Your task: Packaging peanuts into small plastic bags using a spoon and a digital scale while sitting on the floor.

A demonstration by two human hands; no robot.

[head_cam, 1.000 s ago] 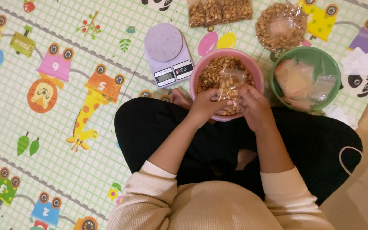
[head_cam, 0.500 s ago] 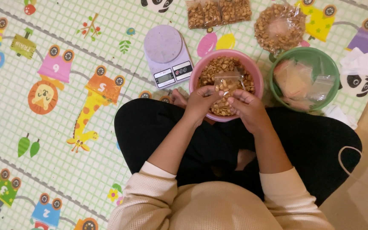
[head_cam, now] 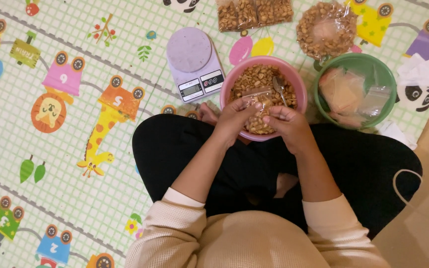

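Left hand (head_cam: pixel 235 118) and right hand (head_cam: pixel 286 125) both pinch a small clear bag (head_cam: pixel 257 101) of nuts over the pink bowl (head_cam: pixel 294 84)

You are sitting cross-legged on the floor of a home, most likely a living or play room. Under you lies a children's foam play mat (head_cam: pixel 75 164) printed with cartoon animals, trains and numerals. A small kitchen scale (head_cam: pixel 194 64) and plastic bowls, one pink (head_cam: pixel 299 89) and one green (head_cam: pixel 388 74), stand directly on it.
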